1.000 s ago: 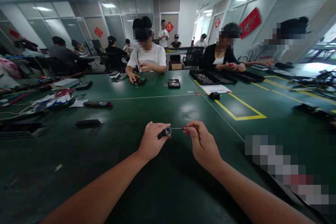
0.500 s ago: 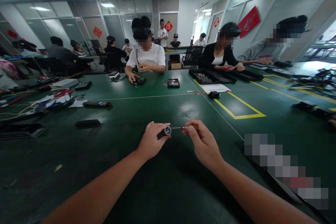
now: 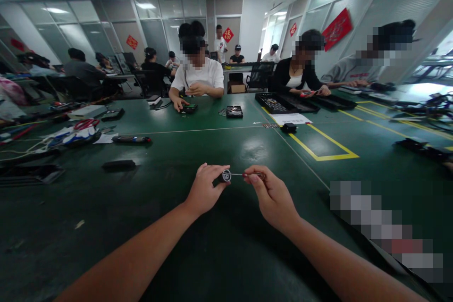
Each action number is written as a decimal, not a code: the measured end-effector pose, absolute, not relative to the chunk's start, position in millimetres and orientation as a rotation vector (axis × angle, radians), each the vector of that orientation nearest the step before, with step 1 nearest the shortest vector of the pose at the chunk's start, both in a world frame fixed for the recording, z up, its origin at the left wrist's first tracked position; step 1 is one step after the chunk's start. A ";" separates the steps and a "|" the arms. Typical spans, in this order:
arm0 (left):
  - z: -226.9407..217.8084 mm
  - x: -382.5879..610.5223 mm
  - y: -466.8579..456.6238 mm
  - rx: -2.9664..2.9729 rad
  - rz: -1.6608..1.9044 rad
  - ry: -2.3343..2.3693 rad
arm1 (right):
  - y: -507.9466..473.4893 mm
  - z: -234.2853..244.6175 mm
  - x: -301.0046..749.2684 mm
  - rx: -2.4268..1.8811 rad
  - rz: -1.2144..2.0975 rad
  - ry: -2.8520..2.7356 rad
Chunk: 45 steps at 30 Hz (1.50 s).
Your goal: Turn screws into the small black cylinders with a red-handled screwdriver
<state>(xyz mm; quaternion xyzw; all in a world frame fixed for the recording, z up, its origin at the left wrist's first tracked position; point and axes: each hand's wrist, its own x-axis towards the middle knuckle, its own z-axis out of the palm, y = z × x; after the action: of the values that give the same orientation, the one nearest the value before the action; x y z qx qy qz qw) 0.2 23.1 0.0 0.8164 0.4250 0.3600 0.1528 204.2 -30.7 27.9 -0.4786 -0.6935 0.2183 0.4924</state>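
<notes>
Between thumb and fingers, my left hand (image 3: 206, 190) grips a small dark cylinder (image 3: 226, 176) with a pale ring-shaped end that faces me. My right hand (image 3: 272, 193) is closed on a screwdriver (image 3: 255, 175), its red-tinted handle partly covered by the fingers. The thin metal shaft points left and its tip meets the right side of the cylinder. Whether the tip sits in a screw cannot be made out. Both hands are held above the green table (image 3: 170, 255).
On the left lie a dark pen-like tool (image 3: 131, 139), a black block (image 3: 119, 165) and a heap of cables and gloves (image 3: 79, 134). Ahead are an opened drive (image 3: 234, 112), a small black part (image 3: 289, 128) and black trays (image 3: 286, 102). A co-worker (image 3: 198, 78) sits opposite.
My right fingers have shifted round the screwdriver handle, showing more of it. The left hand and the cylinder stay nearly where they were.
</notes>
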 end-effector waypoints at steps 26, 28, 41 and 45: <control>0.8 0.2 21.4 2.414 0.978 1.235 | -34.4 36.1 204.3 -1.226 0.357 -1.731; 2.1 0.5 20.6 2.417 0.957 1.237 | -34.6 37.6 204.4 -1.229 0.308 -1.735; 3.9 1.6 21.1 2.317 0.920 1.321 | -34.2 38.8 204.9 -1.247 0.300 -1.668; 5.2 1.8 20.6 2.296 0.907 1.337 | -36.3 39.5 205.5 -1.241 0.305 -1.645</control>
<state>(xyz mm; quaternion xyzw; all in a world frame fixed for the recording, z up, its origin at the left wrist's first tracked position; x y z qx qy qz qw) 1.8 20.6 5.2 0.8063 0.4697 0.3187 0.1663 205.5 -36.3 39.5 -0.5143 -0.6815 0.1265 0.5050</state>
